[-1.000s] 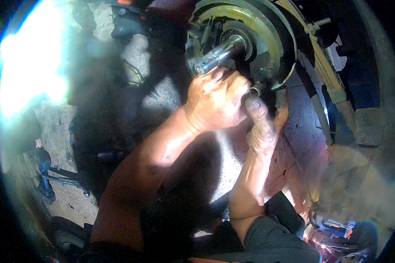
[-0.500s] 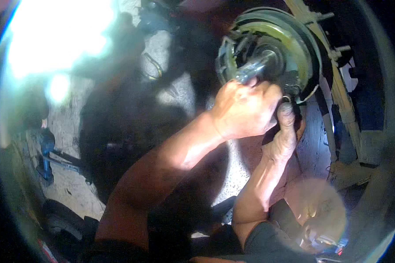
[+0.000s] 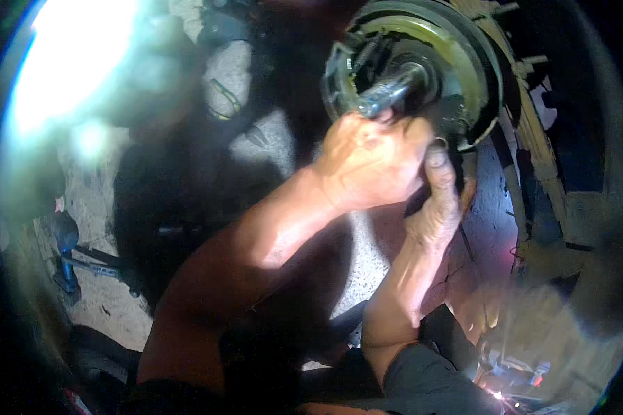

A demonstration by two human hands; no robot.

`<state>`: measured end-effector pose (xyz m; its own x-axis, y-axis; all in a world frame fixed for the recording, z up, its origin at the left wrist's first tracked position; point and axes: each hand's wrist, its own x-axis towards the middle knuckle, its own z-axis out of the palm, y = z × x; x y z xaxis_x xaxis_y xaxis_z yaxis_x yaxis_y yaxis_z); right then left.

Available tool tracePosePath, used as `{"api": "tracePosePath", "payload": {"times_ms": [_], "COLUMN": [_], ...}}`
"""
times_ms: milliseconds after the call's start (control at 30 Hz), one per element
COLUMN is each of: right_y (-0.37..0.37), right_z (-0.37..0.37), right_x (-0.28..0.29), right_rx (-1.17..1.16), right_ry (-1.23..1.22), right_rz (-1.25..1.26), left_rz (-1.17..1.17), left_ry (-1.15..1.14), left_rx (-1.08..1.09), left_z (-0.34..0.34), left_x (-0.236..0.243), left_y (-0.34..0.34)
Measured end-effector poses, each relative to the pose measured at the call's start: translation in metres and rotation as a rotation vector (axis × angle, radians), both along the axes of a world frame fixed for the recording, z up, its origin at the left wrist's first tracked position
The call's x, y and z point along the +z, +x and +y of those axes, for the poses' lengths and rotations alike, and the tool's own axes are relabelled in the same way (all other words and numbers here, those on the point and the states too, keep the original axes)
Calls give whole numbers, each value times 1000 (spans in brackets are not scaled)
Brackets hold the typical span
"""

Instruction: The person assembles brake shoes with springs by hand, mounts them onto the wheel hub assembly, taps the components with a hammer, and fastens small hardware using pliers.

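A drum brake assembly (image 3: 457, 62), a round plate with curved shoes and springs, is at the upper middle. A shiny metal spindle (image 3: 394, 88) juts from its hub toward me. My left hand (image 3: 374, 159) is closed in a fist at the spindle's near end, its knuckles upward; what its fingers grip is hidden. Just right of it and slightly lower, my right hand (image 3: 439, 197) curls around something dark below the brake, thumb up. The left hand and the shadow hide most of that dark thing, so I cannot tell its kind.
A wooden beam (image 3: 533, 131) runs down the right side past the brake. On the floor at left lies a hammer-like tool (image 3: 66, 242). A yellowish loop of cord (image 3: 225, 100) lies beyond my left arm. Strong light (image 3: 76, 55) glares at the upper left.
The whole view has shifted, so the brake, both hands and the floor things appear a little farther left and mostly higher. Both hands keep nearly the same grip and pose.
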<state>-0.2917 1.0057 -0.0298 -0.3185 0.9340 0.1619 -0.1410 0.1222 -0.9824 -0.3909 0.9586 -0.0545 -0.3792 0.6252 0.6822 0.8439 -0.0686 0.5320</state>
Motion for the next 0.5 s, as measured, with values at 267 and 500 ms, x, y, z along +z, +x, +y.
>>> {"api": "tracePosePath", "payload": {"times_ms": [267,500], "right_y": [3,-3], "right_z": [5,4], "right_x": [-3,-5], "right_rx": [164,105], "right_ry": [54,133], "right_rz": [-51,8], "left_rz": [-22,-43], "left_ry": [231,347], "left_rx": [6,1], "left_z": [9,23], "left_x": [-21,-28], "left_y": [1,1]}}
